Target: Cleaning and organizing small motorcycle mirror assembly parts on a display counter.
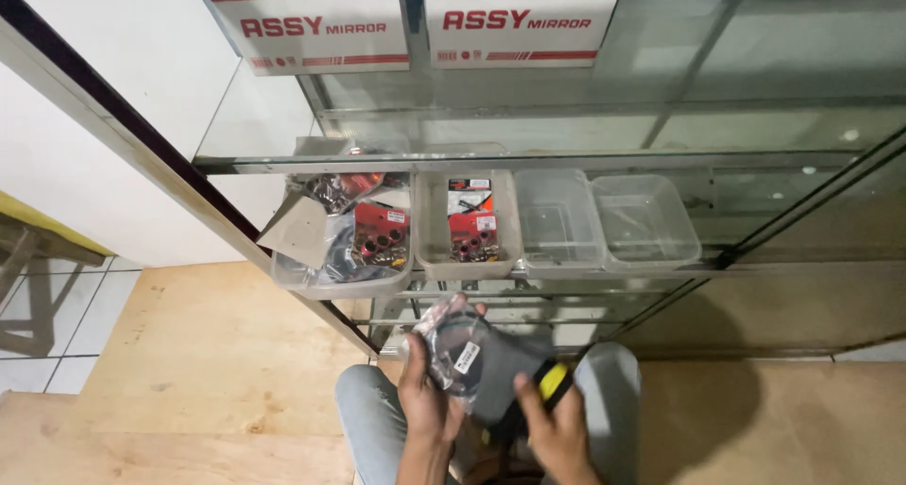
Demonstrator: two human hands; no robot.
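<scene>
My left hand (422,398) grips a clear plastic bag (461,345) that holds a dark ring-shaped part and carries a small white label. It is raised in front of my knees, just below the lowest glass shelf. My right hand (557,433) is closed on a black and yellow handheld device (550,381), close beside the bag. A dark grey flat piece (505,376) lies between the two hands, behind the bag. Both hands are at the bottom centre of the head view, above my legs in grey jeans.
A glass display cabinet (604,155) stands ahead. Its lower shelf holds several clear plastic tubs: two on the left (344,282) (469,270) with packaged red and black parts, two on the right (559,259) (651,254) nearly bare. Two white cardboard boxes (311,18) sit on top. Plywood floor (208,353) lies left.
</scene>
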